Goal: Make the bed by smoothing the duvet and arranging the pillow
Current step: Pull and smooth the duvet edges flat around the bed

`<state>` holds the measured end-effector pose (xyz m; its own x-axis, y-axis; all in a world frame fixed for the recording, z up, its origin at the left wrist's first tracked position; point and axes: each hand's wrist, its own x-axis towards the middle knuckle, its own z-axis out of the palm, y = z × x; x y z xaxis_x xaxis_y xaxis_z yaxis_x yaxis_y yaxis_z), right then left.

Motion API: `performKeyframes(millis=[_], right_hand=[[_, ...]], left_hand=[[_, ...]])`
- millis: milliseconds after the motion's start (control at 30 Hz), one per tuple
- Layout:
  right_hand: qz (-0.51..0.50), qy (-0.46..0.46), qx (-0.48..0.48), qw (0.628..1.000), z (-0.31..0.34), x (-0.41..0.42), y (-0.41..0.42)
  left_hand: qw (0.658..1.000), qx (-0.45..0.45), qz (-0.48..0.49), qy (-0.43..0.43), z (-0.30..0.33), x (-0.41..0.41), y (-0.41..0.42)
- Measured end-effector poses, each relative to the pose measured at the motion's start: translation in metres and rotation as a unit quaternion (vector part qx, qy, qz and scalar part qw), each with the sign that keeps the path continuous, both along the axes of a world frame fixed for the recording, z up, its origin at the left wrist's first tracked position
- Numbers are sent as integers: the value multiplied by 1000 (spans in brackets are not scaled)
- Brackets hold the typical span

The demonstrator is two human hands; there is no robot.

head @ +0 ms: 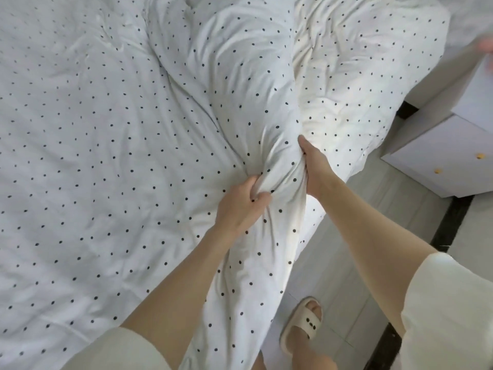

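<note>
Your left hand (241,202) and right hand (313,169) both grip one bunched ridge of the duvet (226,102); the ridge runs away from you up the bed's right edge.

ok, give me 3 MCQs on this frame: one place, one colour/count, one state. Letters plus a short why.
1. Where is the nightstand?
A. right of the bed
B. left of the bed
C. on the bed

2. What colour are the dots on the duvet?
A. red
B. dark
C. yellow

3. What are the hands doing?
A. resting flat
B. hanging idle
C. gripping bunched fabric

Key: 1 A, it stands on the floor at the frame's right edge. 2 B, dark dots on white cloth. 3 C, the left hand and right hand both clutch the duvet's gathered ridge.
</note>
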<state>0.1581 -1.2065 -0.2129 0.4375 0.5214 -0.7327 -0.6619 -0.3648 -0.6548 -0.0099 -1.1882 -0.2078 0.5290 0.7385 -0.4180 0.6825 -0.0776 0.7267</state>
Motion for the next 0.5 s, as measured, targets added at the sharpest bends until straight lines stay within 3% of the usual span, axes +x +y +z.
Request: performKeyframes(millis=[67,133,200,367,500], right_hand=[[-15,-68,5,998,7,14,-15],[-31,-122,34,991,20,28,-34],[-55,-181,67,980,36,47,-57],[-67,-242,104,962,47,84,-98],[11,-306,0,952,-2,82,-123]], left_hand=[[998,42,40,11,2,22,-7],[989,112,82,-52,11,48,-14],[988,132,38,-75,20,78,-22],[971,202,-122,40,11,126,-48],[955,148,-197,163,-30,129,-56]])
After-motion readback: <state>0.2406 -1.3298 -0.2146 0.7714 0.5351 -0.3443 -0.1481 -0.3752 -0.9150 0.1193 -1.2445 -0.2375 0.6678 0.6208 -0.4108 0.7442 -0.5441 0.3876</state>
